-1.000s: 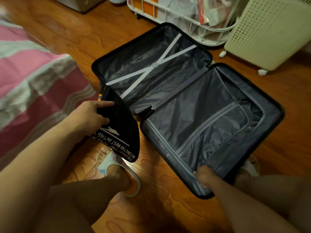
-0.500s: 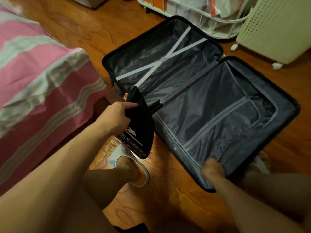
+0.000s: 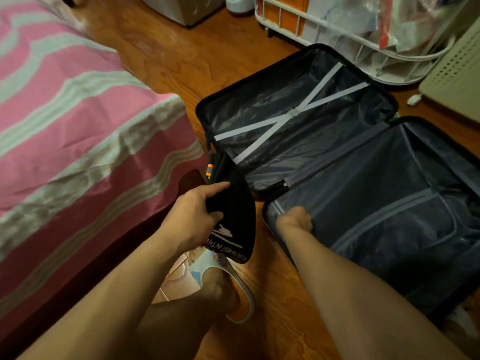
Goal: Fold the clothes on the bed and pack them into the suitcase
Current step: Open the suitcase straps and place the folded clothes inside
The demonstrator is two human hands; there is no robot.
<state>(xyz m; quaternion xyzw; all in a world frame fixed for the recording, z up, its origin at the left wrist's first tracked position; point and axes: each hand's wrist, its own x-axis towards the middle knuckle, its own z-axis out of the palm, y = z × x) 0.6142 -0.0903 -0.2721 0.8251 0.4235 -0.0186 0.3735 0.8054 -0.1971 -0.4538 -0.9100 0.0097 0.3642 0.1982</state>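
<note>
— Packing step? Left hand (image 3: 193,216) pinches a folded black garment (image 3: 233,216) just beside the open suitcase (image 3: 306,51).
— Yes. Right hand (image 3: 294,220), fingers curled, grips the suitcase's near divider flap (image 3: 376,193); probably open it next.

wood floor (image 3: 181,55), my slipper (image 3: 241,297), white wire cart (image 3: 311,19) full of bags, cream perforated bin (image 3: 452,81) far right, grey box (image 3: 187,9) up top
</note>
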